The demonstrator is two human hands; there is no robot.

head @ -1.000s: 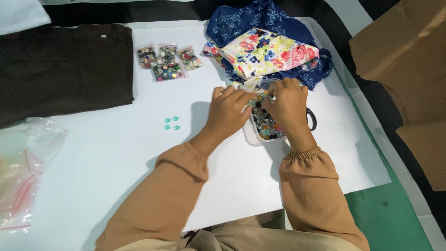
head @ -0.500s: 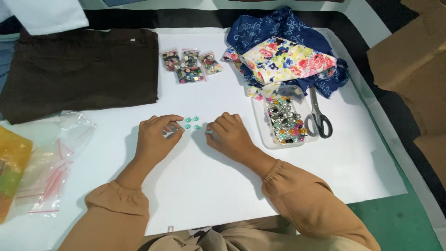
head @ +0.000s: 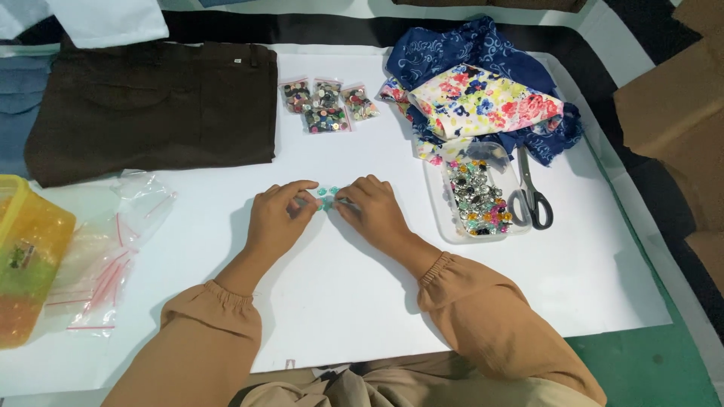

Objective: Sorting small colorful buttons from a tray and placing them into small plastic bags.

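- Right now both hands meet at mid-sheet: left hand point(head: 277, 218) and right hand point(head: 375, 215), fingertips curled in around the teal buttons point(head: 326, 197).
- Left fingers look pinched shut on something small just beside the buttons; what exactly, you cannot tell from the head view.
- Right fingers are likewise pinched at the buttons' right edge, perhaps on a thin clear item; too small to be sure.
- Buttons lie on the white sheet point(head: 362, 301), between your two hands, well apart from the tray point(head: 441, 218) of mixed beads on the right.
- Judgement: the step is fine gathering or lining up of these few buttons. Keep wrists resting on the sheet for steadiness and work with fingertips only.
- Keep the buttons flat; on a smooth sheet they likely skid if nudged from the side, so press down lightly before sliding.
- Mind your sleeves point(head: 483, 301): loose cuffs sit near the work and could sweep pieces off.
- Scissors point(head: 530, 200) lie just right of the tray, blades pointing away; leave them there.
- Three small button bags point(head: 326, 105) sit above, beside the dark trousers point(head: 151, 105); floral cloth point(head: 483, 102) lies beyond the tray.
- Empty zip bags point(head: 105, 256) and a yellow box point(head: 23, 264) stay at your far left, clear of the hands.
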